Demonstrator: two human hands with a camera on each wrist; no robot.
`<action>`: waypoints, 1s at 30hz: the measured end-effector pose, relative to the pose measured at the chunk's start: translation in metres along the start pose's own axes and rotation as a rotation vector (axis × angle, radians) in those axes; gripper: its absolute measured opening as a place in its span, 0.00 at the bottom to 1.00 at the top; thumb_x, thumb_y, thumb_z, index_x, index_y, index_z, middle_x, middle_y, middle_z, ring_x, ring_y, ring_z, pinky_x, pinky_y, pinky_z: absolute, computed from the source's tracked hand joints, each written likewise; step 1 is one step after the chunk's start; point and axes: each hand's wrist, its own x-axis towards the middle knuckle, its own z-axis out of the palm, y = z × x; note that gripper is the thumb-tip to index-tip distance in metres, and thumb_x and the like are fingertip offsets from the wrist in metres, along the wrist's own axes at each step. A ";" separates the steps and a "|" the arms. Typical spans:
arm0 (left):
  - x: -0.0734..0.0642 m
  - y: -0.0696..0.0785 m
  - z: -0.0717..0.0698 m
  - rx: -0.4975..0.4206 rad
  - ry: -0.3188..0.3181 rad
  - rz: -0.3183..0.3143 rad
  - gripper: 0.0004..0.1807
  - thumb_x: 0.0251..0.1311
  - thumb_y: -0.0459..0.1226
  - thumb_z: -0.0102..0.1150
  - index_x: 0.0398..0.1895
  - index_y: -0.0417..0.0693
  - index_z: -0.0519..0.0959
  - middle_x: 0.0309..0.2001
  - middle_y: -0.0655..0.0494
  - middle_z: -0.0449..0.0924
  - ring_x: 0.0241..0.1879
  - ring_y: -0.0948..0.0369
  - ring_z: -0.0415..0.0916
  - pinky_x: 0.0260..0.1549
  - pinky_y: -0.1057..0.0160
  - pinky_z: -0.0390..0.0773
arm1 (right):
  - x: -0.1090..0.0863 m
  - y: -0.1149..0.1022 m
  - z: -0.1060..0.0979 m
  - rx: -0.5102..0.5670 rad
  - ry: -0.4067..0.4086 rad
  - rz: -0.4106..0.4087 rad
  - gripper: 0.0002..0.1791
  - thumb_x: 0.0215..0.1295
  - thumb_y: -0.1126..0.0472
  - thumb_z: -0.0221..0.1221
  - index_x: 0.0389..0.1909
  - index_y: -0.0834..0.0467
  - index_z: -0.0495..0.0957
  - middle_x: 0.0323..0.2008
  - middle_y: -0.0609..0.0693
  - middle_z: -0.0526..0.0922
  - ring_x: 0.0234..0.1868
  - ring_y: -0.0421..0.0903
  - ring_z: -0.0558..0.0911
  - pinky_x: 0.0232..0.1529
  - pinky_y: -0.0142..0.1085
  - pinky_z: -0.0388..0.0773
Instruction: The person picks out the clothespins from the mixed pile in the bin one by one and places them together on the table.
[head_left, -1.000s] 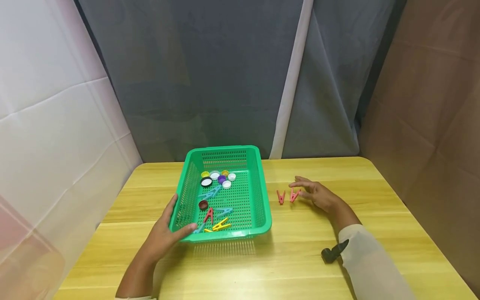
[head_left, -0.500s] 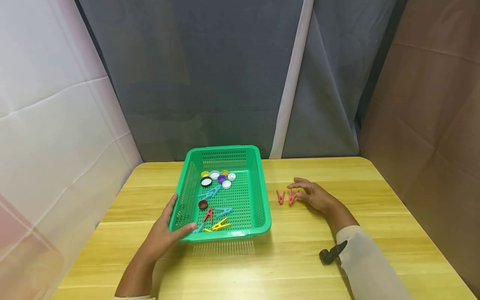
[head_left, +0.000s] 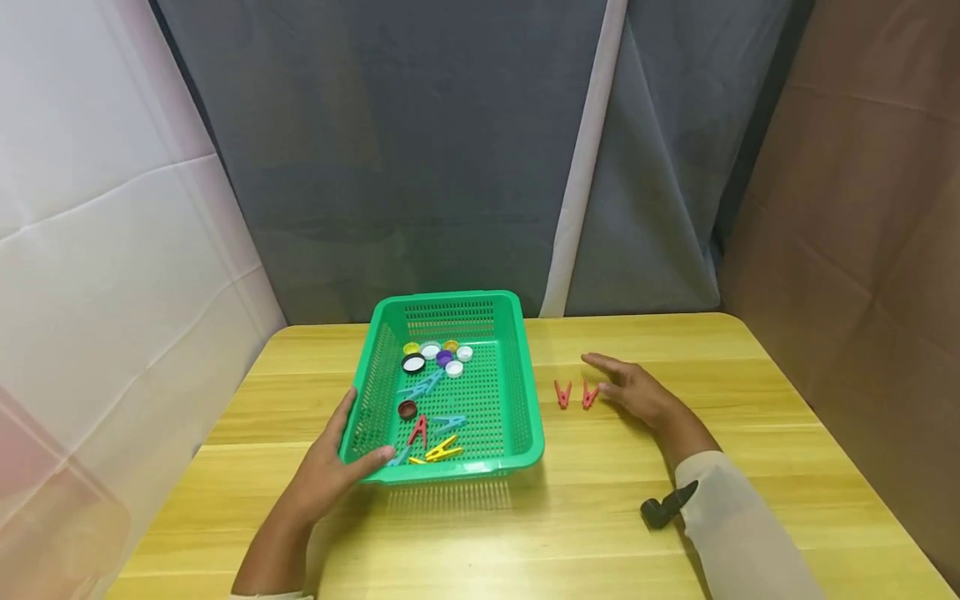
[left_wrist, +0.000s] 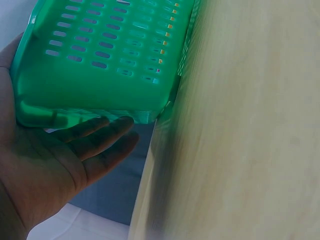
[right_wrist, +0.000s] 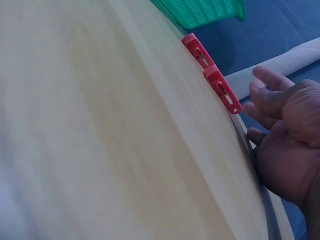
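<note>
Green plastic basket (head_left: 465, 471): your left hand (head_left: 326, 471) gripped its near-left corner, thumb over the rim and fingers along the outside. Your right hand (head_left: 636, 392) lay relaxed and held nothing; the nearer red clothespin (head_left: 589, 395) lay just left of its thumb, though contact could not be told. The farther red clothespin (head_left: 562, 396) lay beyond, toward the basket. Light thumb pressure probably suited these small pieces, with your left hold firm.

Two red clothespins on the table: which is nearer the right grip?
The red clothespin farther from the basket; it lies by the right grip's thumb tip. The other red clothespin lies closer to the basket.
</note>
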 end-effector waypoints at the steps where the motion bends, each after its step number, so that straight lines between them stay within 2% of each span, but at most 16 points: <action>1: 0.000 0.000 0.000 0.000 0.000 -0.005 0.65 0.69 0.48 0.73 0.92 0.58 0.33 0.88 0.32 0.48 0.77 0.31 0.67 0.70 0.31 0.72 | 0.000 0.000 0.000 0.015 0.009 0.007 0.30 0.82 0.68 0.56 0.82 0.59 0.68 0.86 0.66 0.57 0.89 0.70 0.48 0.85 0.68 0.42; 3: -0.001 0.000 0.000 -0.002 -0.001 -0.009 0.65 0.69 0.48 0.73 0.92 0.59 0.33 0.88 0.33 0.48 0.78 0.31 0.66 0.71 0.31 0.71 | 0.000 0.001 0.000 0.050 0.026 0.037 0.31 0.83 0.68 0.56 0.83 0.59 0.68 0.87 0.64 0.57 0.90 0.67 0.47 0.87 0.65 0.43; 8: 0.000 -0.003 -0.002 0.004 0.003 -0.005 0.65 0.69 0.48 0.73 0.92 0.59 0.32 0.88 0.32 0.49 0.77 0.31 0.67 0.70 0.31 0.72 | 0.002 0.000 0.004 0.064 0.063 0.045 0.32 0.76 0.65 0.66 0.77 0.69 0.71 0.85 0.69 0.58 0.88 0.71 0.49 0.86 0.66 0.47; 16: -0.004 -0.004 -0.001 -0.003 0.008 -0.024 0.64 0.69 0.49 0.73 0.92 0.61 0.33 0.87 0.32 0.52 0.75 0.32 0.71 0.69 0.34 0.74 | -0.002 -0.002 0.010 -0.088 0.157 0.152 0.35 0.68 0.57 0.76 0.70 0.71 0.78 0.83 0.70 0.62 0.86 0.73 0.55 0.84 0.67 0.55; 21: -0.003 -0.005 0.002 -0.020 0.005 0.002 0.63 0.70 0.50 0.72 0.92 0.62 0.34 0.87 0.34 0.51 0.76 0.31 0.69 0.70 0.33 0.73 | -0.008 -0.006 0.012 -0.150 0.153 0.182 0.43 0.62 0.51 0.80 0.70 0.71 0.78 0.83 0.68 0.61 0.85 0.74 0.55 0.82 0.69 0.56; 24: -0.002 -0.006 0.003 -0.014 0.004 0.012 0.63 0.71 0.50 0.71 0.92 0.62 0.34 0.87 0.33 0.52 0.76 0.31 0.69 0.70 0.32 0.73 | -0.010 -0.008 0.013 -0.198 0.152 0.180 0.45 0.58 0.48 0.82 0.69 0.70 0.79 0.83 0.68 0.61 0.85 0.75 0.55 0.82 0.71 0.56; 30: -0.002 -0.003 0.001 0.008 0.010 0.006 0.63 0.71 0.51 0.71 0.92 0.63 0.33 0.87 0.33 0.52 0.76 0.31 0.70 0.70 0.31 0.73 | -0.008 -0.009 0.016 -0.232 0.169 0.133 0.39 0.56 0.51 0.84 0.63 0.67 0.83 0.82 0.70 0.63 0.83 0.76 0.58 0.81 0.72 0.57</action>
